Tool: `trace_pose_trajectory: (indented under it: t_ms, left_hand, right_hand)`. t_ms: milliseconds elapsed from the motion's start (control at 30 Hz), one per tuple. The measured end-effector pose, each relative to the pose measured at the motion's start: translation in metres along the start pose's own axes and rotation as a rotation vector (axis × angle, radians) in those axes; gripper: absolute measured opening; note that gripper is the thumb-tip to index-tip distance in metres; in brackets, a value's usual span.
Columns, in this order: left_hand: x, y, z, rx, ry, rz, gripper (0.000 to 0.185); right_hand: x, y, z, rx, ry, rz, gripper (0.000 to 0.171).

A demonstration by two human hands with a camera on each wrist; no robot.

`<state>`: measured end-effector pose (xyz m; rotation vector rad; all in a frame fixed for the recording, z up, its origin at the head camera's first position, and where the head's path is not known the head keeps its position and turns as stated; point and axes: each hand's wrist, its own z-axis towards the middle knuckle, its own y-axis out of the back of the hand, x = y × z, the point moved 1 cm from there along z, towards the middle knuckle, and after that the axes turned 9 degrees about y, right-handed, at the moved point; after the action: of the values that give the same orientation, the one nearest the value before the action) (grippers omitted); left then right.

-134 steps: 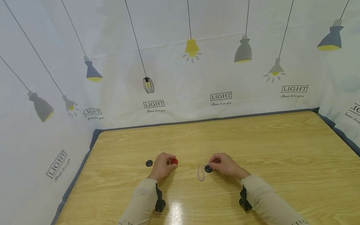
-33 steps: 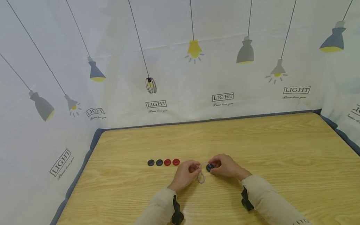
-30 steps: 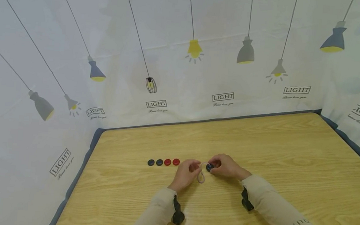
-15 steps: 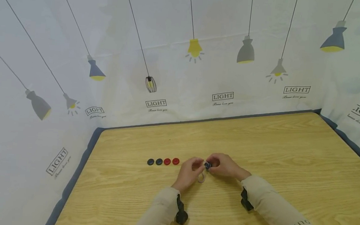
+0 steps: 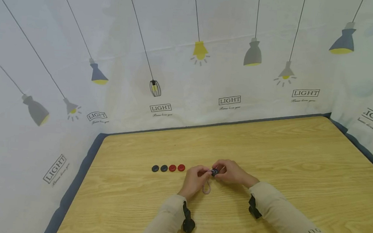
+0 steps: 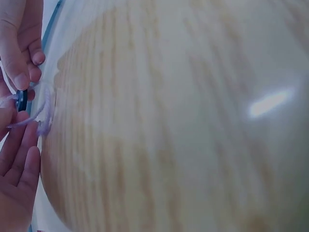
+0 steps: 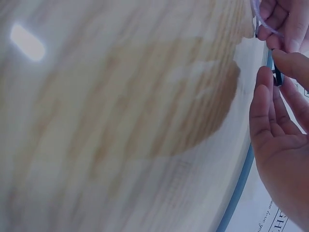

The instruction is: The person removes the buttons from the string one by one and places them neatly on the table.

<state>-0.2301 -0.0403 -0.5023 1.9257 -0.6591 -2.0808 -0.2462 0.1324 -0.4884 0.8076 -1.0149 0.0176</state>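
Note:
My right hand [image 5: 231,171] pinches a dark round button [image 5: 214,172] between thumb and fingers; it stands on edge in the left wrist view. Close beside it, my left hand [image 5: 195,180] pinches a pale purple yarn [image 5: 206,188], whose loop hangs below the fingers. In the left wrist view the yarn [image 6: 47,111] shows on both sides of the button [image 6: 21,100]; whether it passes through a hole cannot be made out. Left of the hands, two dark buttons [image 5: 159,168] and two red buttons [image 5: 176,167] lie in a row.
The hands work over a wood-grain table [image 5: 284,156] with a dark blue border along its far edge. A white cloth wall [image 5: 202,78] printed with lamps stands behind and at both sides.
My left hand has let go of a red button, now in the row, moved right and taken the yarn. My right hand has turned the dark button up, and both hands have drawn together.

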Motion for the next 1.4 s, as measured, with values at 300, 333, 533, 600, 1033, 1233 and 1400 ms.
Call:
trace_pose_trajectory:
  t_ms: [300, 333, 533, 600, 1033, 1233, 1400]
  left_hand:
    - [-0.001, 0.002, -0.001, -0.001, 0.070, -0.069, 0.014]
    - [-0.001, 0.002, -0.002, -0.005, 0.069, -0.080, 0.015]
    - [-0.002, 0.002, -0.002, -0.031, 0.095, -0.153, 0.016]
    - [-0.003, 0.002, -0.002, -0.034, 0.092, -0.169, 0.016]
    - [-0.026, 0.009, -0.015, -0.009, 0.050, -0.268, 0.014]
    - [-0.032, 0.012, -0.019, 0.003, 0.074, -0.281, 0.014]
    - [-0.030, 0.012, -0.018, 0.011, 0.069, -0.287, 0.014]
  right_hand:
    - [0.002, 0.002, 0.000, -0.024, -0.051, 0.089, 0.027]
    - [0.002, 0.002, 0.000, -0.031, -0.055, 0.104, 0.027]
    - [0.004, 0.002, 0.001, -0.071, -0.038, 0.193, 0.031]
    - [0.005, 0.002, 0.001, -0.080, -0.033, 0.212, 0.031]
    - [0.009, -0.001, 0.003, -0.082, 0.029, 0.238, 0.030]
    - [0.011, -0.003, 0.003, -0.125, -0.002, 0.237, 0.023]
    - [0.013, -0.003, 0.003, -0.150, -0.024, 0.226, 0.016]
